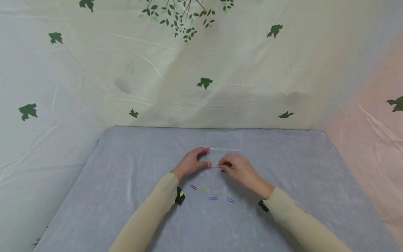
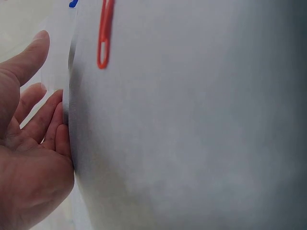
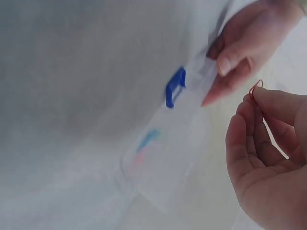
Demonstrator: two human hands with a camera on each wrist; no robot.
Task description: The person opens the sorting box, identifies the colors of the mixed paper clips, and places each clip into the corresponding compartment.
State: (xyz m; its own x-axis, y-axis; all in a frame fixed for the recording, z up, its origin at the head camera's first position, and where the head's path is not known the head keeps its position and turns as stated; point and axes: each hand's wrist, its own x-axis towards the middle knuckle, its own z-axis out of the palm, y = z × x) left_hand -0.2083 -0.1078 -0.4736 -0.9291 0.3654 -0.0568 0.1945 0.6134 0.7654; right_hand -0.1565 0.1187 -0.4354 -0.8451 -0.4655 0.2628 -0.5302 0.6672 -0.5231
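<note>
Grey cloth (image 1: 94,210), clips (image 1: 237,154) in box (image 1: 225,149)

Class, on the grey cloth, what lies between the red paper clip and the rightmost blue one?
In the head view, a yellow clip and another blue clip lie between the red clip and the rightmost blue clip.

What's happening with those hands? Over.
Left hand at open clear plastic box. Right hand pinching red paper clip. Four loose paper clips on gray cloth. No obstruction visible.
</note>
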